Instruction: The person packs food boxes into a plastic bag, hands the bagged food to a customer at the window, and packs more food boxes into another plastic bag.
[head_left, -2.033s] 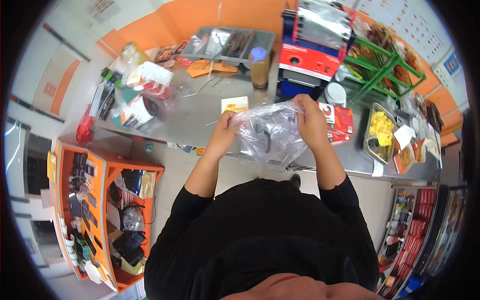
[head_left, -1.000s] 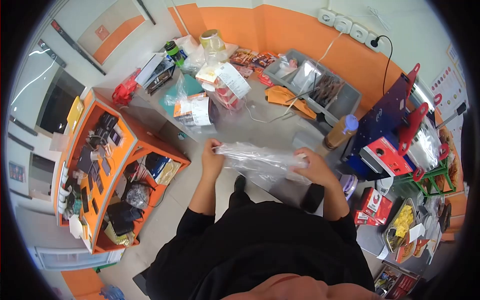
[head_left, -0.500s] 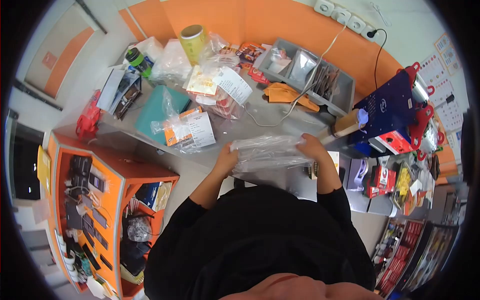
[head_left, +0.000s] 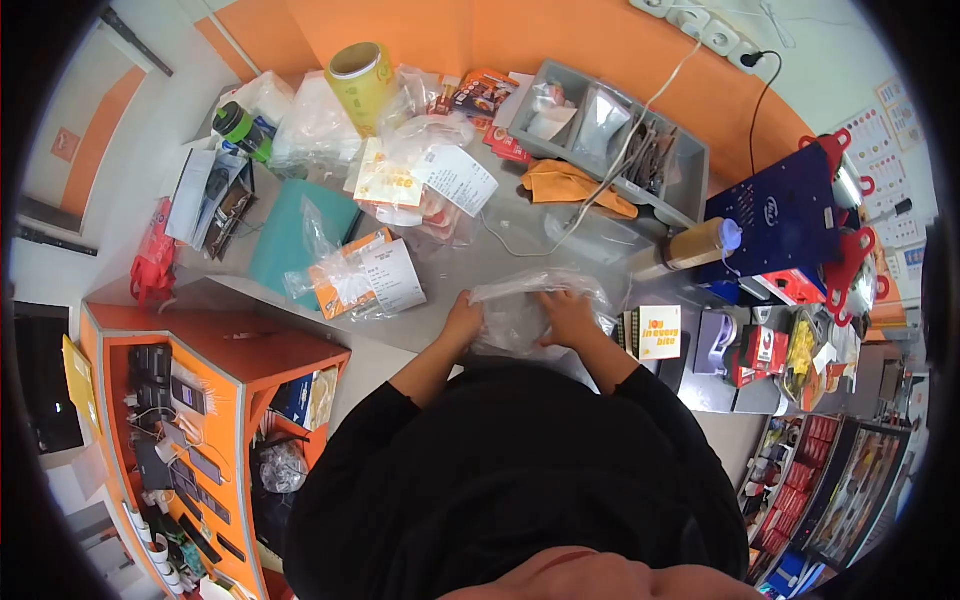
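Note:
A clear plastic bag lies crumpled at the front edge of the counter, close to my body. My left hand is closed on the bag's left side, with part of its fingers hidden by the plastic. Over the bag's right half is my right hand, fingers apart and pointing left; whether it is inside the plastic or on top, I cannot tell. Left of the bag sits a tied clear bag with a receipt on it. Behind that, another packed bag carries a second receipt.
A grey divided bin stands at the back right, with an orange cloth before it. A capped cylindrical container and a dark blue machine are to the right. A white cable crosses the counter. A teal folder lies left.
My right hand has moved left from the bag's right end, over the plastic, with its fingers spreading. The bag was stretched between both hands and is now bunched and lower. The view has shifted slightly.

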